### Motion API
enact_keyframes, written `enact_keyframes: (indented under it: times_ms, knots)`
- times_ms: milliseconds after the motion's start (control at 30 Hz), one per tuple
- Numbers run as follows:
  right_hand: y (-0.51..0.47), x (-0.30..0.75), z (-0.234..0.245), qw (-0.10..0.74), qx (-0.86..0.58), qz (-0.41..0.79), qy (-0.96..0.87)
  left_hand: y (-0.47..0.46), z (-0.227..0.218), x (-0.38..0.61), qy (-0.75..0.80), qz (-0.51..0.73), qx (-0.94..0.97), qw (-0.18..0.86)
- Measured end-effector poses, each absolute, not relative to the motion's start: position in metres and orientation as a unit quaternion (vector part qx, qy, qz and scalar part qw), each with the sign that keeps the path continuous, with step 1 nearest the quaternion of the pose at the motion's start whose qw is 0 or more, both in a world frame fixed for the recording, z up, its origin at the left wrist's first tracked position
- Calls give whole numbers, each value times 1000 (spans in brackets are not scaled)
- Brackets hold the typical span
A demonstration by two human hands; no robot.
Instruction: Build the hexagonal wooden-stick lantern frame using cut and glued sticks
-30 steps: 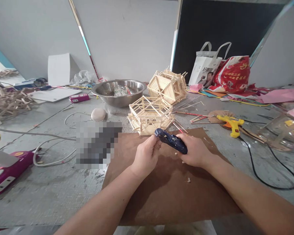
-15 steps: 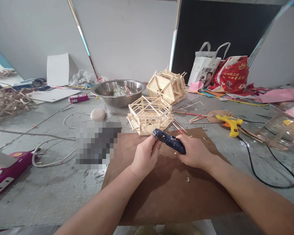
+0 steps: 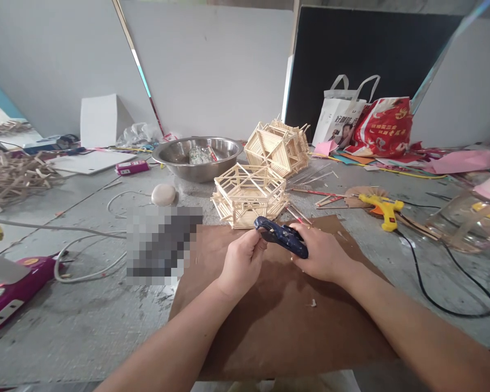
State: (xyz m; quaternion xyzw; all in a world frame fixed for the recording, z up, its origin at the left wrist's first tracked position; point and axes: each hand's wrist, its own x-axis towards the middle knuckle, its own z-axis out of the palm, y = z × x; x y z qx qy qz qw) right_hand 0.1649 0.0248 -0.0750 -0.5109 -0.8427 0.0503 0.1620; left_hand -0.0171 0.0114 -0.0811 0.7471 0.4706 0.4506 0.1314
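My right hand [image 3: 320,251] is wrapped round a dark blue hand tool [image 3: 286,237] with pale flecks on it; its exact kind is not clear. My left hand [image 3: 240,260] is closed in a pinch at the tool's left end, fingertips touching or very near it. Whatever the left fingers hold is hidden. Both hands are above a brown sheet [image 3: 277,326]. Just beyond them stands an open, many-sided frame of thin wooden sticks [image 3: 249,196]. Behind it sits a second, fuller stick structure [image 3: 275,147].
A steel basin [image 3: 198,169] stands behind the stick frame. To the right lies a yellow glue gun [image 3: 381,207] with a black cord. Purple power strip [image 3: 20,288], white cables and a pile of wood pieces [image 3: 14,177] are at left. Bags [image 3: 384,128] stand at the back right.
The scene sits slightly lower in the picture. A small gap shows under the tool's left end, and the right-hand grip has shifted slightly. The stick structures have not moved.
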Motion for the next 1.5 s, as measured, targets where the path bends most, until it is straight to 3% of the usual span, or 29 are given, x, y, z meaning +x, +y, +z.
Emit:
enact_keyframes:
  times_ms: [333, 433, 667, 800, 1500]
  knots:
    - [29, 168, -78, 179, -463, 82, -864, 11, -80, -17, 438, 441, 705, 341]
    - [31, 170, -78, 179, -452, 81, -870, 13, -80, -18, 442, 441, 721, 301]
    - [33, 173, -77, 154, -438, 61, -884, 20, -83, -22, 412, 449, 789, 88]
    - [33, 173, -75, 147, -435, 51, -887, 19, -84, -21, 403, 455, 793, 35]
    - [35, 177, -70, 159, -396, 104, -898, 24, -88, -21, 375, 484, 790, 28]
